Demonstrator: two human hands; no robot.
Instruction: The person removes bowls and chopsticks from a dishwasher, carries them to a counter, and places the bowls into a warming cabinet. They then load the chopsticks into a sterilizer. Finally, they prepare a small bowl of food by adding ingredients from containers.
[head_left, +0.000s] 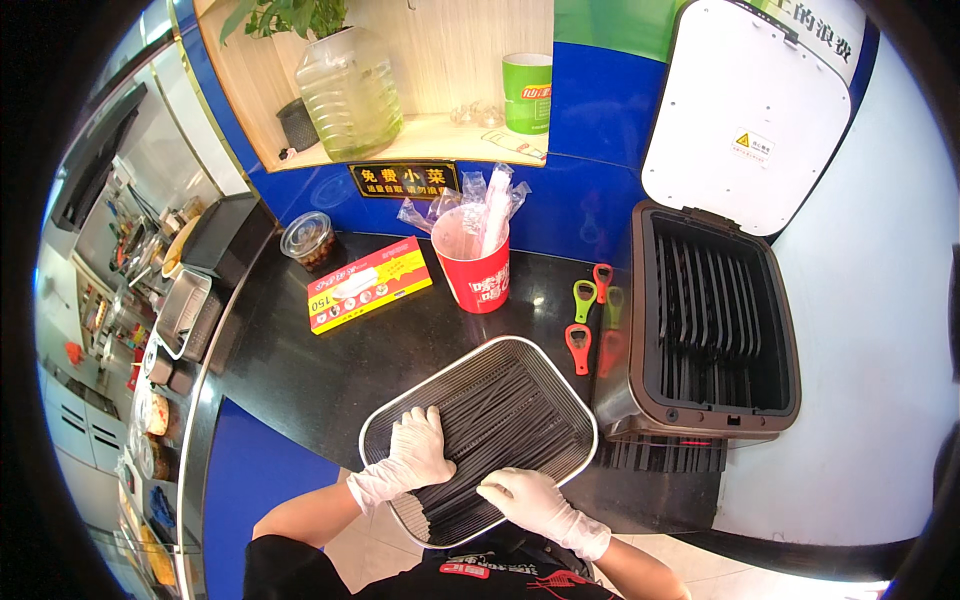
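Observation:
A metal basket (583, 457) with ribbed walls and a pale rim sits tilted across the counter's front edge, close against my body. Black chopsticks (495, 420) lie in it, mostly side by side on a slant. My left hand (417, 450), in a white disposable glove, rests palm down on the chopsticks at the basket's left, thumb apart from the fingers. My right hand (529, 502), gloved too, is at the near right side of the basket, its fingers curled over the chopsticks' ends. Whether it pinches any is hidden.
Right of the basket stands a chopstick dispenser (716, 420), its white lid (742, 112) raised. Bottle openers (578, 349) lie beside it. Behind are a red paper cup (476, 277) with wrapped items, a red-and-yellow box (371, 285) and a lidded plastic cup (309, 238).

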